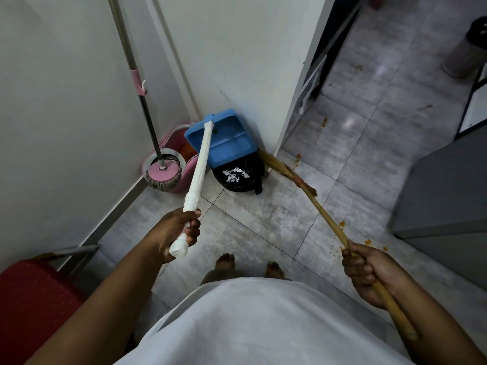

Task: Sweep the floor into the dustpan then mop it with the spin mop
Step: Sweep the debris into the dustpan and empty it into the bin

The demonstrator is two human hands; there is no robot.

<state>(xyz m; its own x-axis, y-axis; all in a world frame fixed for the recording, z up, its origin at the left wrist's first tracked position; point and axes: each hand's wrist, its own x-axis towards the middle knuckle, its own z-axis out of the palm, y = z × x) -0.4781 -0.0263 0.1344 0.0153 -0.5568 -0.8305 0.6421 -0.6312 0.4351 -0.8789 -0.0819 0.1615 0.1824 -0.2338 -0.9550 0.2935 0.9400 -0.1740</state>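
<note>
Left hand (177, 233) grips the blue dustpan's (224, 138) white handle (197, 175). Right hand (369, 272) grips the broom (324, 212) stick. No legible writing.

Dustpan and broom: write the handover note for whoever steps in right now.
Left hand grips the white handle of the blue dustpan, which is tipped up over the black bin; torn paper scraps lie in the bin.
Right hand grips the broom by its wooden stick, bristles down by the wall corner beside the bin.
Spin mop stands untouched in its pink bucket in the corner, left of the dustpan.
Done: at least one dustpan load seems emptied.
Left: orange spills still dot the grey tiles to the right; sweep those up, then mop.
</note>
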